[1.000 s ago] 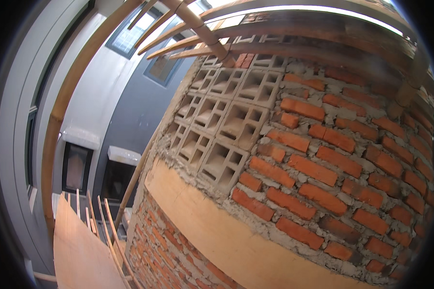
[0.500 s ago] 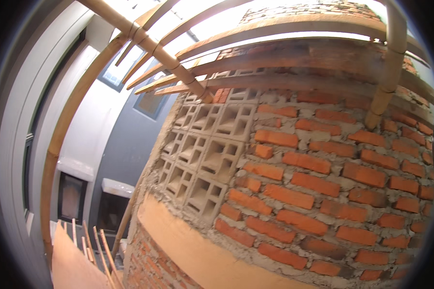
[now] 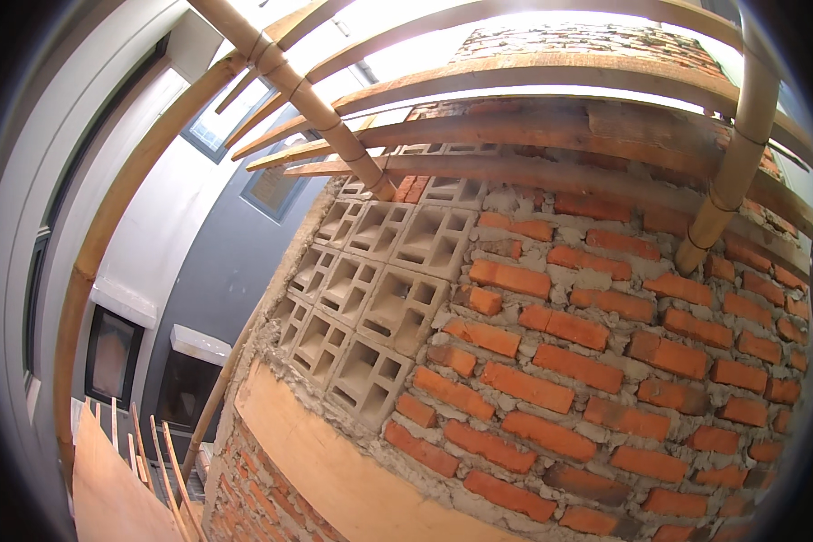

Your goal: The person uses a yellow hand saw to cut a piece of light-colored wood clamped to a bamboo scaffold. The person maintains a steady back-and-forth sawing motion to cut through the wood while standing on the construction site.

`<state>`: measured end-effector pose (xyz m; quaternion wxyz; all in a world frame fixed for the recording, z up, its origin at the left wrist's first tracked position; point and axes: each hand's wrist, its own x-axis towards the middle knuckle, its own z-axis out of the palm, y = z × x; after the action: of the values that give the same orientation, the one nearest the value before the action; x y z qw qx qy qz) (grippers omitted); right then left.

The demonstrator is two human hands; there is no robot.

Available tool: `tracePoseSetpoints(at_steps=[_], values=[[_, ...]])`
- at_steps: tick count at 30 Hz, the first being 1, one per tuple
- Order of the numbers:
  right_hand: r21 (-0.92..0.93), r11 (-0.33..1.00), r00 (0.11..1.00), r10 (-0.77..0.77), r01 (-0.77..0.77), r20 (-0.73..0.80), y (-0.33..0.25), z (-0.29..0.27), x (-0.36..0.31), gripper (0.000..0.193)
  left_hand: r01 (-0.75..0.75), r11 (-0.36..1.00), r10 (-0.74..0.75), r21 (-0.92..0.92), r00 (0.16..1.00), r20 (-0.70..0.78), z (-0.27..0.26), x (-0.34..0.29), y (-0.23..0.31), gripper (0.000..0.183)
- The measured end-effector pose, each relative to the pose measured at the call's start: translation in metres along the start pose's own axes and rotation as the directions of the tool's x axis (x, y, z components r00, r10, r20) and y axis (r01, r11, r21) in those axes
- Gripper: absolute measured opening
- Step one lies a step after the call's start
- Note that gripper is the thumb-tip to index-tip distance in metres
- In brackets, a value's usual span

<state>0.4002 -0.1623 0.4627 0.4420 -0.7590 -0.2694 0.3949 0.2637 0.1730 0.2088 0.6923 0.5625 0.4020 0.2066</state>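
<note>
Since no hand shows, I cannot tell if the fingers are open or holding something, or which side is nearer to the brick wall (image 3: 548, 435) on the right, whose long rows slope down to the right. The gray blocks with holes (image 3: 370, 298) sit by the wall's left edge, above a tan board (image 3: 334, 465); they look lower than a second ago, and more wooden planks (image 3: 551, 70) show.

At least 9 grey vent blocks (image 3: 359, 285) adjoin the mortared orange brick wall (image 3: 576, 368).
</note>
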Motion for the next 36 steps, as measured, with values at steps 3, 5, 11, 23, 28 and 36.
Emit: tracePoseSetpoints(at_steps=[3, 5, 11, 23, 28, 36], values=[[0.008, 1.0, 1.0, 0.012, -0.012, -0.002, 0.0, 0.002, -0.001, 0.058, 0.001, 1.0, -0.001, -0.009, 1.0, 0.014, 0.001, -0.001, -0.003, 0.031], [0.015, 1.0, 1.0, 0.02, -0.019, -0.006, -0.001, 0.003, -0.002, 0.057, 0.012, 1.0, -0.012, -0.003, 1.0, 0.025, 0.001, -0.001, -0.006, 0.031], [0.031, 0.999, 0.999, 0.035, -0.035, 0.004, -0.003, 0.006, -0.004, 0.057, 0.03, 0.999, -0.03, 0.012, 0.999, 0.032, -0.008, -0.012, -0.008, 0.031], [0.026, 0.952, 0.923, 0.29, -0.306, 0.255, 0.023, -0.006, -0.048, 0.057, 0.4, 0.914, -0.393, -0.061, 0.914, 0.105, -0.032, -0.188, -0.151, 0.031], [0.0, 0.926, 0.903, 0.368, -0.377, 0.221, 0.012, 0.004, -0.058, 0.07, 0.592, 0.796, -0.585, -0.127, 0.806, 0.096, -0.041, -0.333, -0.145, 0.03], [0.04, 0.993, 0.988, 0.108, -0.113, 0.109, 0.035, 0.014, -0.039, 0.068, 0.558, 0.804, -0.55, 0.203, 0.829, -0.102, -0.033, -0.42, -0.142, 0.04]])
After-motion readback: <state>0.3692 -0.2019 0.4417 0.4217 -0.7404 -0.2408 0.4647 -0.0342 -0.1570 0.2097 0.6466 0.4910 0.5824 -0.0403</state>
